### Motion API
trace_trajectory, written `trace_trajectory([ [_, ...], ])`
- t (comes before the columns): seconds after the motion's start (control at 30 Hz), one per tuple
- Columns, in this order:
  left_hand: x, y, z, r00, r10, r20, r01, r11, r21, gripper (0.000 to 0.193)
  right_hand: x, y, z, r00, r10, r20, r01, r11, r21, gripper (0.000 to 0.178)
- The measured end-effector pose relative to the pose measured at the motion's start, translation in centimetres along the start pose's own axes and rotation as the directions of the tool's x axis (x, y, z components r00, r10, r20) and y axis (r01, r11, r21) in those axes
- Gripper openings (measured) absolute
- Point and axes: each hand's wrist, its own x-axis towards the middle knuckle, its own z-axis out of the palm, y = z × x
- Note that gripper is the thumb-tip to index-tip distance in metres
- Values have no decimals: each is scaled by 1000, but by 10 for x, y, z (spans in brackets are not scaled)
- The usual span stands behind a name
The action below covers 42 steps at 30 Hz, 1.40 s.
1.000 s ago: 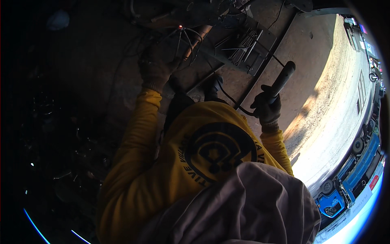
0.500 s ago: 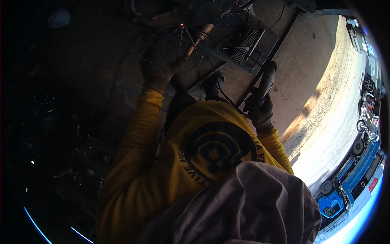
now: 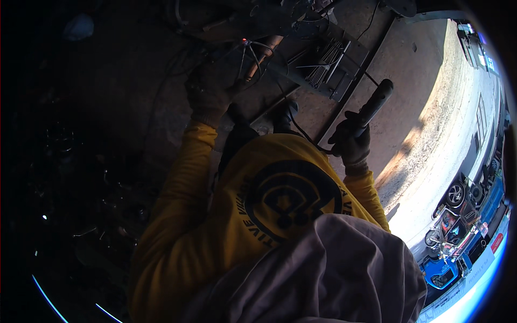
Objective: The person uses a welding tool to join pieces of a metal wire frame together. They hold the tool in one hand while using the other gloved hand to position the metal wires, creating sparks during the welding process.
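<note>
My right hand (image 3: 350, 142), in a dark work glove, grips a welding electrode holder (image 3: 375, 102), a dark cylinder tilted up and right. A thin rod (image 3: 370, 77) sticks out near its far end, and a black cable (image 3: 308, 137) runs from the hand. My left hand (image 3: 207, 94), also gloved, is closed in the shadow below the workpiece; what it grips is too dark to make out. Close to its thumb is the lower end of a copper-coloured bar (image 3: 264, 56). Beside this bar, thin metal legs (image 3: 242, 62) meet at a glowing red spot (image 3: 245, 40).
A dark metal workpiece (image 3: 253, 19) fills the top middle. Right of it, a tray (image 3: 344, 81) holds several thin rods (image 3: 326, 59). A long dark floor edge (image 3: 344, 102) runs diagonally. Vehicles, including a blue truck (image 3: 441, 272), stand or pass on the sunlit road at right.
My right hand has swung the electrode holder right and tilted it further over. My left hand is almost still; the thin legs shifted slightly. Wheeled vehicles moved along the road.
</note>
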Motion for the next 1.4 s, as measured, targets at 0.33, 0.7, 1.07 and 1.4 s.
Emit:
trace_trajectory([
  [0.33,22,7,-53,986,152,-63,-157,984,-85,91,30,-29,-40,980,-106,-171,118,991,64,49],
  [0.7,39,15,-77,975,196,-106,-213,960,-182,96,58,-49,-61,885,-172,-432,235,967,97,50],
  [1.07,38,22,-83,968,181,-174,-213,958,-194,98,118,-103,-100,794,-357,-493,430,902,39,36],
  [1.4,43,26,-79,972,146,-185,-167,980,-104,92,249,-234,-80,674,-709,-208,373,570,-732,41],
])
